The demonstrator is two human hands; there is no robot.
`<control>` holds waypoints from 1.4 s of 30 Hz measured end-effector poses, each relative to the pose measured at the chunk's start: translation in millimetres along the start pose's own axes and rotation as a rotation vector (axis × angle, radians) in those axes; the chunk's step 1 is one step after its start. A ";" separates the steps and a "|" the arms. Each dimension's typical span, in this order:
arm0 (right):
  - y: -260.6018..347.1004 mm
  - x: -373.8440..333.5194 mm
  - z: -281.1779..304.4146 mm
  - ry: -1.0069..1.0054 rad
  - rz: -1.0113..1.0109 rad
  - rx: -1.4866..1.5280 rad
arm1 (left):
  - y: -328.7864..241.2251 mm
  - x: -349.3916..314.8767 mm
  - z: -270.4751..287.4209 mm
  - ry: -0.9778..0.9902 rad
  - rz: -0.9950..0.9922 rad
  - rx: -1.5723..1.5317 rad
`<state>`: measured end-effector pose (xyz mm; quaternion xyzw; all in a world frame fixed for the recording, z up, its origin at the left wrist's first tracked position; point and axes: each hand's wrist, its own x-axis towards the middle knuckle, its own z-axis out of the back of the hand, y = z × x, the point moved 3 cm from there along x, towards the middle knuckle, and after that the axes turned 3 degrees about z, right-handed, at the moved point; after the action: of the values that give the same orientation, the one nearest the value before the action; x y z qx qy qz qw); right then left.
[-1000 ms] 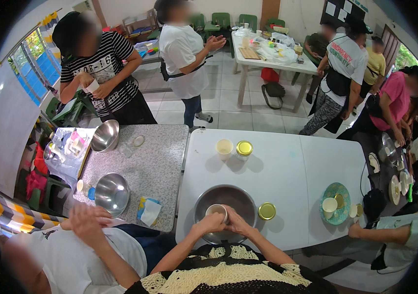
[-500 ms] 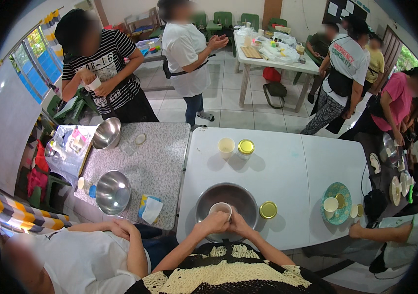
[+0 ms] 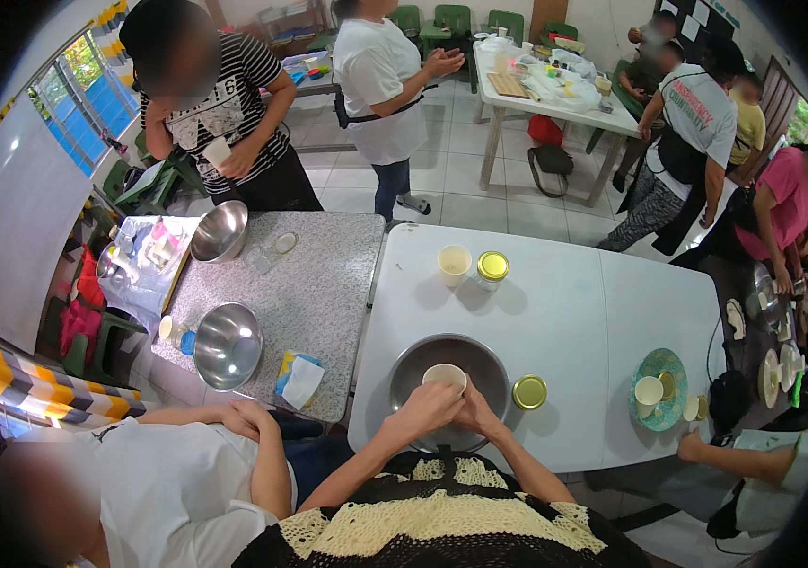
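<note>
A cream paper cup (image 3: 445,375) is held between my two hands over a wide metal bowl (image 3: 491,363) on the white table. My left hand (image 3: 429,409) grips the cup from its left side, fingers closed. On the other side, my right hand (image 3: 476,411) closes round the cup's lower right part; its fingertips are partly hidden. What the cup contains is too small to tell. Just right of the bowl lies a gold lid or gold-topped jar (image 3: 529,392). Beyond the bowl stand another paper cup (image 3: 454,265) and a glass jar with a gold lid (image 3: 492,271).
A turquoise patterned plate (image 3: 661,417) with cups sits at the right. On the speckled table at left are two metal bowls (image 3: 227,346) and a tissue pack (image 3: 300,379). A seated person (image 3: 177,469) is close on my left; another stands across, holding a cup.
The whole view has shifted slightly, so the tables appear further right and higher. My hands stay on the cup over the bowl. The person in stripes has lowered their cup.
</note>
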<state>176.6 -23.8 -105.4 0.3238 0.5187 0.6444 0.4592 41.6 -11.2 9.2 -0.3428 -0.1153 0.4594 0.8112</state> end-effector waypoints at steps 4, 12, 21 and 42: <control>13.1 5.6 -2.3 0.017 0.140 0.142 | 16.7 3.5 -14.4 -0.032 0.013 0.065; -14.0 8.4 -14.6 -0.016 0.270 -0.238 | 64.4 6.8 -66.7 0.109 0.053 0.224; -23.7 6.2 -13.9 -0.026 0.310 -0.227 | 62.4 5.6 -72.9 0.152 0.066 0.230; -17.6 8.8 -13.0 0.034 0.341 -0.087 | 65.6 4.3 -75.6 0.127 0.025 0.227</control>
<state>166.3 -19.8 -126.2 0.3758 0.4356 0.7402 0.3481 38.3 -19.1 -90.7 -0.2788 -0.0066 0.4569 0.8446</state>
